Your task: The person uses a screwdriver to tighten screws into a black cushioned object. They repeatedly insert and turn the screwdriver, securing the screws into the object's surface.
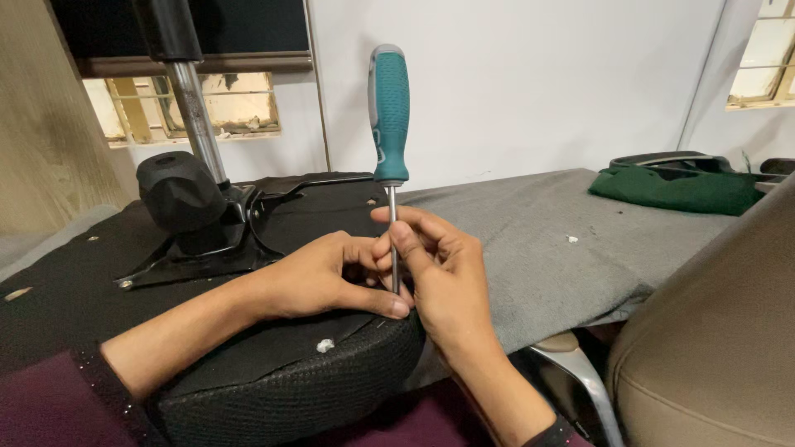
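Screwdriver with teal rubber handle and steel shaft (390, 116) stands upright near the upturned black chair seat's (273, 389) front edge; my left hand (319, 277) and right hand (439, 277) pinch its shaft. I judge seating the tip is in hand; turning needs downward pressure.

Green cloth (675, 189), grey blanket (546, 240), tan chair back (720, 348), white wall (530, 83)

White wall (530, 83) behind grey-covered table (563, 248), low windows (190, 103).

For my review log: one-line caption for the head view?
Both hands, left hand and right hand, steady an upright teal-handled screwdriver on an overturned chair seat.
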